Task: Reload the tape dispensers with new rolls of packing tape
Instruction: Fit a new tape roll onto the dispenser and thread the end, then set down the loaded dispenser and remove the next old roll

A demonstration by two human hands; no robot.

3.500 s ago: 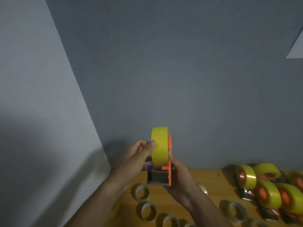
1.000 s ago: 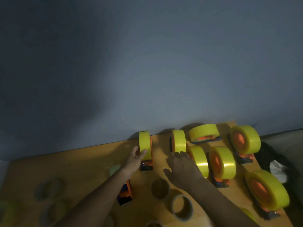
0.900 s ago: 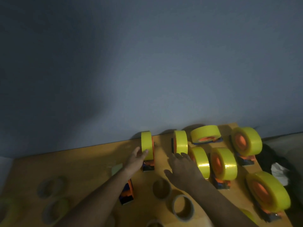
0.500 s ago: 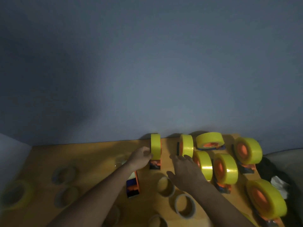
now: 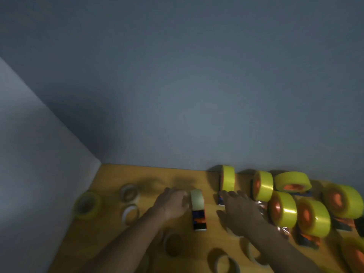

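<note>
A: Surface first. What are you working on?

B: Your wooden tabletop (image 5: 110,203), orange-brown, pushed into a corner. Grey-blue wall (image 5: 197,85) behind it, lighter wall (image 5: 35,164) on your left. Dim light, frame blurred.

A: What's on it?

B: Loaded dispensers with yellow tape rolls cluster on the right. One upright loaded dispenser (image 5: 227,179) stands by the back wall, a second (image 5: 263,186) just right of it, and a flat-lying roll (image 5: 293,182) beyond that. More lie toward the right edge (image 5: 313,217). Empty cardboard cores sit left (image 5: 129,193) and near the front (image 5: 226,263). A yellowish, see-through roll (image 5: 86,204) lies far left.

A: Your left hand?

B: Your left hand (image 5: 170,203) is against the left side of a dispenser carrying a pale, nearly spent core (image 5: 197,200); orange-and-blue dispenser body (image 5: 199,220) below it. Fingers curl toward the core, touching it. Blur hides whether they actually grip.

A: Right hand?

B: Your right hand (image 5: 239,211) hovers palm-down, fingers (image 5: 229,194) spread and fairly straight, tips near the base of the upright loaded dispenser. It holds nothing. Can't tell if the tips touch.
</note>
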